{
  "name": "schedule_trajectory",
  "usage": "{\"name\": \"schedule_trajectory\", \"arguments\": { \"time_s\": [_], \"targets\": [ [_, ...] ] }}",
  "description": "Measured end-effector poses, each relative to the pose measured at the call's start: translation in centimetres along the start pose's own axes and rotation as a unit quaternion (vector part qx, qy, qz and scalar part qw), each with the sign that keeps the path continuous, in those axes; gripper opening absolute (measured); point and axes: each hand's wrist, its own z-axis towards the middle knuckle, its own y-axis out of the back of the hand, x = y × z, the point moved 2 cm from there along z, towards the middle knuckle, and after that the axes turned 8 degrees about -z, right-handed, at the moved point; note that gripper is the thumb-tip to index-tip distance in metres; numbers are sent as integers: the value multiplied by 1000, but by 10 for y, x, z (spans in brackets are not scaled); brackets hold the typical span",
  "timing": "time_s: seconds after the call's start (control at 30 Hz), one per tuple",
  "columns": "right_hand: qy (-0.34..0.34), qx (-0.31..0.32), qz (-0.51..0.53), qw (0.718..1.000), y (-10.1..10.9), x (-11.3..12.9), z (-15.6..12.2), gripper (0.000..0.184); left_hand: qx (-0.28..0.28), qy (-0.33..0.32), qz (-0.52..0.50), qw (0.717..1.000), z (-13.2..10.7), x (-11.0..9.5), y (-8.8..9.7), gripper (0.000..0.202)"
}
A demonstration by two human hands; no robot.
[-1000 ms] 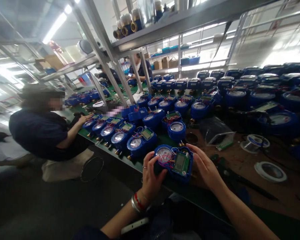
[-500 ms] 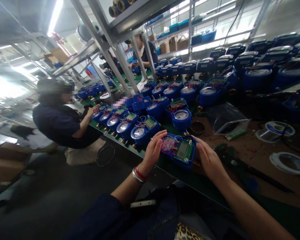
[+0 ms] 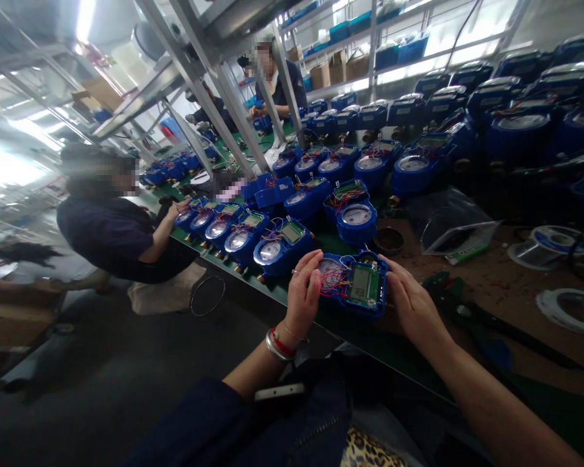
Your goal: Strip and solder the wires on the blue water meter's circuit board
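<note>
A blue water meter (image 3: 365, 285) with its cover off is held between my two hands at the bench edge. Its green circuit board, grey display and loose red wires face up. My left hand (image 3: 304, 290) grips the round dial end, fingers curled against the side. On the opposite side, by the display, my right hand (image 3: 409, 292) presses with its fingers together; the fingertips are partly hidden behind the housing. Just beyond stands another open water meter (image 3: 356, 217), and a row of similar meters (image 3: 272, 250) runs off to the left.
Right of my hands lie black-handled cutters (image 3: 467, 311), a solder spool (image 3: 555, 245), a white ring (image 3: 569, 310) and a clear plastic bag (image 3: 457, 224). Many blue meters (image 3: 413, 165) line the back. A co-worker (image 3: 109, 217) sits at left; another person (image 3: 277, 84) works beyond the metal posts.
The held water meter has turned slightly, so its display sits more upright and a little to the right. Both hands stay on it. The whole view has shifted a little.
</note>
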Motion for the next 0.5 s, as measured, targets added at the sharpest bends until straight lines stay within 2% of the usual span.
{"name": "schedule_trajectory", "arguments": {
  "time_s": [0.2,0.5],
  "targets": [
    [16,-41,-9,999,1,0,0,42,-56,9,67,996,-11,-7,-8,39],
    [84,-95,35,991,18,24,-3,19,-56,6,75,996,-15,-7,-11,41]
  ]
}}
